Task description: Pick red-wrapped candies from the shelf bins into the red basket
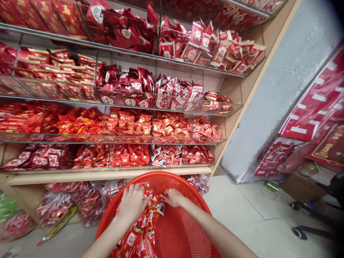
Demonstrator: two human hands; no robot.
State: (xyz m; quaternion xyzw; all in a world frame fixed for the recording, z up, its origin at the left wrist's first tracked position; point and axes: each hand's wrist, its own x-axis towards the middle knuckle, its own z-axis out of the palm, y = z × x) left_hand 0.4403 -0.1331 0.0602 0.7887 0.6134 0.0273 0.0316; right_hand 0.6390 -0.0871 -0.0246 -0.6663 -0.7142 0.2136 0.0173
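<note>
l. hand [133, 200] is over the l. side of a red plastic basket [168, 234], on the heap of small red packets [134, 240]; its fingers are bent a bit & close together, tips hidden among the packets, so can't tell if they grip any. r. hand [173, 197] is inside the basket nr the far side, fingers curled in at the edge of a packet w/ a dark pic [160, 208]; can't tell if it's pinched or just touched. packets lie along the l. & far part of the basket, bare bottom to the r. basket is on the tile floor [239, 215], just in front of a wooden rack [107, 177] w/ clear-front compartments of red packets. bagged packets [90, 204] sit under the rack, l. of the basket. grey wall [258, 107] to the r.
</note>
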